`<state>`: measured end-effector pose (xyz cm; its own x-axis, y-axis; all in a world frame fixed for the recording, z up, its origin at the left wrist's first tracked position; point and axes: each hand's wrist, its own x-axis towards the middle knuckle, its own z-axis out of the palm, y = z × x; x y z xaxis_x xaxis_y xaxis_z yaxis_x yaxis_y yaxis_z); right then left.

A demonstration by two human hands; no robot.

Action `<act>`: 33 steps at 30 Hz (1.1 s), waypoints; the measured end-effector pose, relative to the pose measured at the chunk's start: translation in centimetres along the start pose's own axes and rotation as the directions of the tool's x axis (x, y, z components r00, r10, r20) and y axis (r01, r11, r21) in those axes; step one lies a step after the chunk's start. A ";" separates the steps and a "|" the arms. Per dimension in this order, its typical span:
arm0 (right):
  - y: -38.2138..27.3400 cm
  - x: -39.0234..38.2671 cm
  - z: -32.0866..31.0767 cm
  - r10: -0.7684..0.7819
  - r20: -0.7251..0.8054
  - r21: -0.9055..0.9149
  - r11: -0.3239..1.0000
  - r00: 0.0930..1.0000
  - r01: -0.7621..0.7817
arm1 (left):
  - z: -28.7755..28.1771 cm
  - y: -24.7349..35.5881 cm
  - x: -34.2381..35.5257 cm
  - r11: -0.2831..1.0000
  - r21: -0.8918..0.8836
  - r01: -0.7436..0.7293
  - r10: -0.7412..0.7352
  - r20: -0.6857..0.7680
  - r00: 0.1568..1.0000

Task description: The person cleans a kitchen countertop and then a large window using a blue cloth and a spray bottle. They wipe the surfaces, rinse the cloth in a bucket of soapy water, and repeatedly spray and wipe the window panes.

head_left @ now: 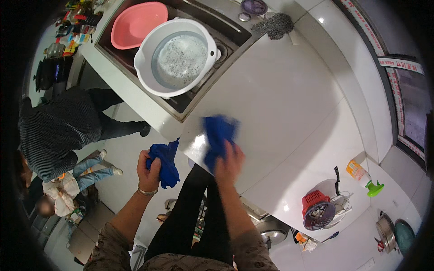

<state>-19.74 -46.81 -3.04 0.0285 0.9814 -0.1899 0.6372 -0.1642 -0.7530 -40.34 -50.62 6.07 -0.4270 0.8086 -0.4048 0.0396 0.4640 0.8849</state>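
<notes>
My left hand (150, 174) grips a crumpled blue cloth (163, 167), held by the counter's edge. My right hand (227, 165), blurred, holds a second blue cloth (216, 137) on the white countertop (280, 99), just below the sink's near corner. In the steel sink (192, 103) sit a pink basin (131, 20) and a white basin (140, 67) of sudsy water.
Two other people (63, 131) (63, 198) are at the left. A steel scourer (278, 25) lies behind the sink. Right are a window (409, 113), a spray bottle (359, 174), a red basket (314, 203) with utensils and pots (385, 230).
</notes>
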 end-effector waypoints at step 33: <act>-0.4 14.5 3.9 -0.088 -0.068 -0.321 0.945 0.994 0.061 | 12.5 -0.3 9.0 0.886 0.283 -0.367 0.382 0.002 0.924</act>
<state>-22.59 -32.95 -7.98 0.0250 0.9965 -0.0796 0.8512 -0.0629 -0.5210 -32.92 -38.98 -0.76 -0.3775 0.9253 -0.0366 0.4471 0.2168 0.8678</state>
